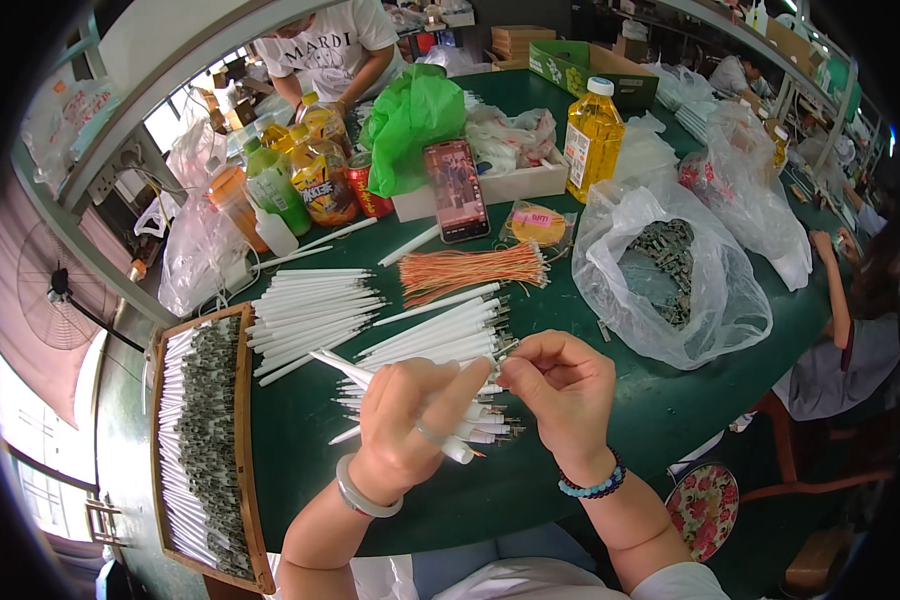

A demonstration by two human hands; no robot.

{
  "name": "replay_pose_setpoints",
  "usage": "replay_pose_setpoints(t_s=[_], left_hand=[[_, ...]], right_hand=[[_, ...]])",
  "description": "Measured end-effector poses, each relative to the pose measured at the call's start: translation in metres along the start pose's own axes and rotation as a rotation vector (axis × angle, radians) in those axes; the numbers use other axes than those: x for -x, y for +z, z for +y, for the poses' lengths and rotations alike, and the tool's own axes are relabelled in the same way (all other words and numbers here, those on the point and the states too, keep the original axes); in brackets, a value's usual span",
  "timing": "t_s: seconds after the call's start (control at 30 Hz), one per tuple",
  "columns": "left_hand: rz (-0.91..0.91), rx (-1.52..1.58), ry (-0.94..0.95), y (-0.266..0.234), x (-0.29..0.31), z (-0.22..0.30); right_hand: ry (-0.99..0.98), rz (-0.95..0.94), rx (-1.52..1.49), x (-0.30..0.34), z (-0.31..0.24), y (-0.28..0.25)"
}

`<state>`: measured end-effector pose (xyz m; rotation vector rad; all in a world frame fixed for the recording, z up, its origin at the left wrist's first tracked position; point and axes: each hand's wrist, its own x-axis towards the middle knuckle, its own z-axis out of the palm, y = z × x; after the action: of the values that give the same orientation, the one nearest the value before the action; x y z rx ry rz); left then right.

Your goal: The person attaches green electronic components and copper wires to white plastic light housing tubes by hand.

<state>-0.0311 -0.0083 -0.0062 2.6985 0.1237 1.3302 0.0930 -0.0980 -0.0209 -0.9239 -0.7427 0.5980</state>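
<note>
My left hand is closed around slim white tubes; a bit of orange wire pokes from the lower end of one. With thumb and fingertips pinched, my right hand holds a small metal fitting close to the left fingertips. How the fitting meets the tube is hidden by my fingers. Beneath and behind my hands lies a pile of white tubes with metal ends. Beyond it is a bundle of orange wires. To the right, an open clear plastic bag holds many small grey metal fittings.
A wooden tray full of tubes with metal ends stands at left, near more white tubes. A phone leans against a white box. Bottles stand behind. Other people sit around the green table.
</note>
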Motion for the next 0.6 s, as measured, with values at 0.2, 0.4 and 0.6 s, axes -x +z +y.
replay_pose_setpoints(t_s=[0.2,0.4,0.6], left_hand=[[0.039,0.108,-0.068,0.007,-0.006,-0.003],[-0.135,0.576,-0.529,0.004,-0.007,0.004],[-0.286,0.742,-0.632,-0.003,-0.008,0.002]], right_hand=[[0.076,-0.002,-0.009,-0.001,-0.002,-0.003],[0.122,-0.081,-0.071,-0.004,-0.005,-0.007],[0.22,-0.176,-0.05,-0.007,-0.013,-0.009]])
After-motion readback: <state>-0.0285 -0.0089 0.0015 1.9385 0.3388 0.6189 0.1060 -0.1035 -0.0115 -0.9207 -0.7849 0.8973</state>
